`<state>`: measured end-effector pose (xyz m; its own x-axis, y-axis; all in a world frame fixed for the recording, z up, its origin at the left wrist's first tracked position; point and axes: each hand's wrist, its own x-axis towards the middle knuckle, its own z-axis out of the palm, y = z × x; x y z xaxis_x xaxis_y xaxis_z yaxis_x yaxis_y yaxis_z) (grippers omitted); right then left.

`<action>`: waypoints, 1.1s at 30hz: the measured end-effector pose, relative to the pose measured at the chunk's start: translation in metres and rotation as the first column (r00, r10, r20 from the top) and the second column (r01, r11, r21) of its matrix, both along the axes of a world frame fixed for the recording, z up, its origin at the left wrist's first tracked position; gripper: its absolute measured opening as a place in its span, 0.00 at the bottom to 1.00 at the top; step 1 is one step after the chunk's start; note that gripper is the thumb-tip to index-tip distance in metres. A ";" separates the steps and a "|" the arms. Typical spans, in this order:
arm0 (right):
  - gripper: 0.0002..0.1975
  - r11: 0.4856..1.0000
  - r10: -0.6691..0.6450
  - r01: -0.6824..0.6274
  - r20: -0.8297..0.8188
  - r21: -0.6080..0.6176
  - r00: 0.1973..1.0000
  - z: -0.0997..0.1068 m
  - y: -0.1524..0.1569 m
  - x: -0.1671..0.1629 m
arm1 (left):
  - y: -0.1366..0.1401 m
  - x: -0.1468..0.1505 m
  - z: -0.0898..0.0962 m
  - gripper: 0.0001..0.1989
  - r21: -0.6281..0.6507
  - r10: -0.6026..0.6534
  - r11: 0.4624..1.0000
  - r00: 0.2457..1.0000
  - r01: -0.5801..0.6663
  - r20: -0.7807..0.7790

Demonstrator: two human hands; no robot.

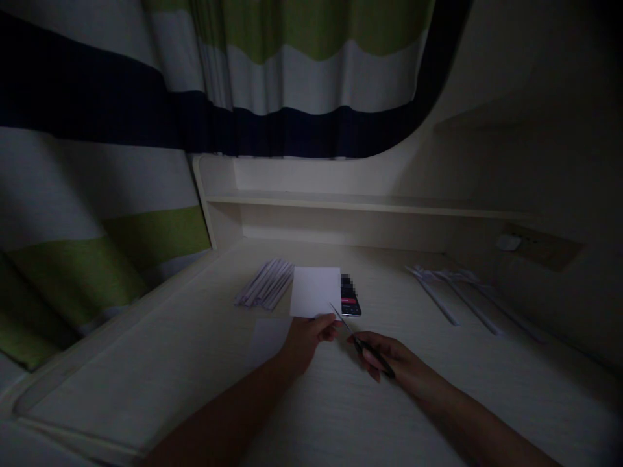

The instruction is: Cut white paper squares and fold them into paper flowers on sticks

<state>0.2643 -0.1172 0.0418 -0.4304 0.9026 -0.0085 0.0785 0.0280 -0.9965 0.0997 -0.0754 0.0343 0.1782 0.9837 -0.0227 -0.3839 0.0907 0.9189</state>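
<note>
My left hand (315, 333) pinches the lower edge of a white sheet of paper (316, 290), holding it up over the desk. In my right hand (389, 357) is a pair of scissors (359, 342) with dark handles. The scissor tip points up and left and lies over the paper's lower right corner, close to my left thumb. Whether the blades touch the paper I cannot tell. Behind the paper's right edge, a phone (351, 307) with a lit screen is partly hidden. Another pale sheet (267, 338) lies flat on the desk, partly covered by my left hand.
A bundle of pale paper strips (263, 284) lies left of the paper. Several long white strips (472, 305) with folded ends rest at the right. A low shelf (341, 202) runs along the back, and a striped curtain (121, 181) hangs at the left. A white plug (509, 242) sits in the wall socket.
</note>
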 end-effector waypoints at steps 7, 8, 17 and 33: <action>0.20 0.999 -0.025 0.025 0.013 0.022 1.000 -0.003 0.000 0.001 | -0.001 -0.001 0.004 0.07 0.007 -0.009 1.000 1.000 0.009 0.001; 0.19 0.999 -0.027 0.026 0.020 0.027 0.999 -0.004 0.001 0.001 | -0.001 -0.001 0.005 0.06 -0.003 -0.006 1.000 1.000 0.006 0.000; 0.17 0.999 -0.046 0.045 0.028 0.031 0.999 -0.009 0.005 0.004 | -0.002 -0.001 0.006 0.05 -0.008 -0.051 0.999 0.999 0.051 0.005; 0.18 0.997 -0.076 0.075 0.039 0.016 0.996 -0.008 0.003 0.002 | -0.004 -0.001 0.004 0.05 -0.007 -0.116 0.993 0.993 0.115 -0.032</action>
<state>0.2660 -0.1139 0.0342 -0.3606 0.9327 -0.0107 0.1199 0.0350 -0.9922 0.0984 -0.0790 0.0381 0.2897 0.9565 -0.0350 -0.3410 0.1373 0.9300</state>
